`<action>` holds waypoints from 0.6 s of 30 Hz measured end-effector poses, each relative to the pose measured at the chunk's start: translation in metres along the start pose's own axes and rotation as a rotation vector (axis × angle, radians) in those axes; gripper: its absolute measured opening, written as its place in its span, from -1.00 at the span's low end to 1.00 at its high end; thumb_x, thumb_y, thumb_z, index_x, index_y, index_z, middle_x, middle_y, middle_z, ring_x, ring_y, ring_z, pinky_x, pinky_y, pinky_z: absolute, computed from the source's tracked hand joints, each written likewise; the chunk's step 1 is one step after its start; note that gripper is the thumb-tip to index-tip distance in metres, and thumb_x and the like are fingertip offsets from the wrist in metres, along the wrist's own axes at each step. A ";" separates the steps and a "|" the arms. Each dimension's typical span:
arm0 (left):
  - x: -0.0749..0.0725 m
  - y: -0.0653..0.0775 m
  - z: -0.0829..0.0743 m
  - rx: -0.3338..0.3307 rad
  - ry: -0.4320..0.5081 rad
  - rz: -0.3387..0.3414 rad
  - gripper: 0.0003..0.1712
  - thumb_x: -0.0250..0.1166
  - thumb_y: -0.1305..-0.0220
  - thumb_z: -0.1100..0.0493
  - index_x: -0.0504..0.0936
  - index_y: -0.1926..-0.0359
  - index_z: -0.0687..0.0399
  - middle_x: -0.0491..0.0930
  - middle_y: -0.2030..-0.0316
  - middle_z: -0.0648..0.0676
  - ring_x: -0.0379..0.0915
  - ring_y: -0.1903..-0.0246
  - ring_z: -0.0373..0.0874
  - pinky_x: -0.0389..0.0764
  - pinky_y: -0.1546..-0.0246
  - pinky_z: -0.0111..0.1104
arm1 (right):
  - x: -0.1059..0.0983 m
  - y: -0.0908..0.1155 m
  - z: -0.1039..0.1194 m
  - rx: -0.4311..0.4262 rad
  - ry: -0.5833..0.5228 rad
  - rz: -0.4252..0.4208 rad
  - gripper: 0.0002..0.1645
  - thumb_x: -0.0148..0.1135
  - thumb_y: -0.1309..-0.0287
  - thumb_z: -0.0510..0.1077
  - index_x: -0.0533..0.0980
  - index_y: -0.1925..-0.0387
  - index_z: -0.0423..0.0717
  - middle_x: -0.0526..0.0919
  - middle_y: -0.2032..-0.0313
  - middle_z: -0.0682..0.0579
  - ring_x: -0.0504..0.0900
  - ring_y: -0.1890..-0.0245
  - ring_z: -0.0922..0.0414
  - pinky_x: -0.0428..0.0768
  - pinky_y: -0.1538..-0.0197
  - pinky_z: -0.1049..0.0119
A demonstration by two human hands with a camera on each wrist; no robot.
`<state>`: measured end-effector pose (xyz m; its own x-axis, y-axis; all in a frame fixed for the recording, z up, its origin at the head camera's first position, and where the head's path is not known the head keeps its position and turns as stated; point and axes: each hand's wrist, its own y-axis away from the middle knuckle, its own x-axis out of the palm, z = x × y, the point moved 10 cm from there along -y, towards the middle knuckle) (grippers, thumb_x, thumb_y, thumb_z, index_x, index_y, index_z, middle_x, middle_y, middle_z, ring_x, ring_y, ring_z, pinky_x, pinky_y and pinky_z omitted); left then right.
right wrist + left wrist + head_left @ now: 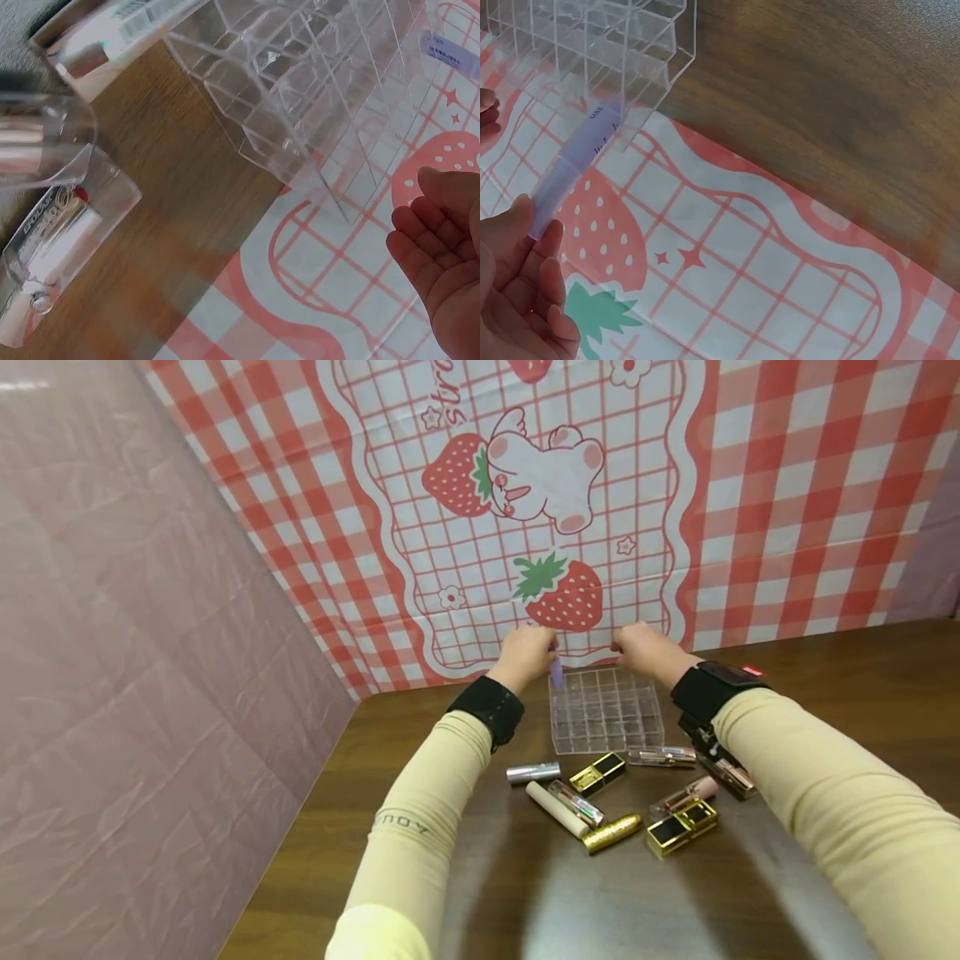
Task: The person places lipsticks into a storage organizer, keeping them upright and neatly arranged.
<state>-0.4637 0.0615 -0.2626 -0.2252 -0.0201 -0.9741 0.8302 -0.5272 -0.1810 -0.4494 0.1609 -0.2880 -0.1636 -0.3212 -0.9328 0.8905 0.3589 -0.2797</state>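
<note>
A slim lilac tube [574, 165], printed with dark lettering, is pinched at one end between thumb and fingers of my left hand [527, 653]. Its other end reaches into the back left corner compartment of a clear plastic divided organizer [607, 747]. How deep it sits I cannot tell. Over the organizer's back right corner hovers my right hand [649, 652]. In the right wrist view that hand [446, 251] has loosely curled fingers, nothing between them, and stays apart from the organizer wall.
Lipsticks and tubes lie in front of the organizer: a silver tube [533, 772], a cream tube [557, 809], a gold tube [612, 834], black-and-gold lipsticks [682, 828] and several clear-cased ones [662, 757]. A strawberry-print cloth [795, 527] hangs at the table's back edge.
</note>
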 end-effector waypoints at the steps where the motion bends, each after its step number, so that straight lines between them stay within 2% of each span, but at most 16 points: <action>1: 0.002 0.001 0.001 0.002 -0.004 0.000 -0.76 0.19 -0.24 0.09 0.65 0.11 0.00 0.65 0.16 -0.04 0.54 0.14 -0.13 0.52 0.14 -0.32 | 0.001 0.000 -0.001 0.004 -0.003 0.008 -0.75 0.13 -0.04 -0.41 0.54 0.21 -0.50 0.59 0.23 -0.40 0.57 0.19 -0.23 0.53 0.14 0.01; 10: 0.019 0.006 0.002 0.017 -0.062 -0.020 -0.84 0.23 -0.20 0.09 0.68 0.25 0.00 0.67 0.26 -0.05 0.56 0.23 -0.13 0.55 0.26 -0.31 | -0.003 0.002 0.004 -0.001 0.005 0.015 -0.76 0.15 -0.03 -0.41 0.54 0.22 -0.49 0.59 0.25 -0.39 0.56 0.20 -0.23 0.53 0.15 0.01; 18: 0.015 0.007 -0.005 0.049 -0.107 -0.055 -0.85 0.26 -0.16 0.07 0.68 0.30 0.01 0.67 0.30 -0.05 0.56 0.29 -0.13 0.53 0.25 -0.33 | -0.005 0.002 0.005 0.010 -0.012 0.034 -0.72 0.11 -0.05 -0.42 0.52 0.17 -0.49 0.57 0.18 -0.41 0.54 0.14 -0.25 0.50 0.08 -0.03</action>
<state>-0.4590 0.0615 -0.2789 -0.3252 -0.0795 -0.9423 0.7898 -0.5709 -0.2244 -0.4450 0.1592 -0.2826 -0.1279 -0.3193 -0.9390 0.8996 0.3614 -0.2454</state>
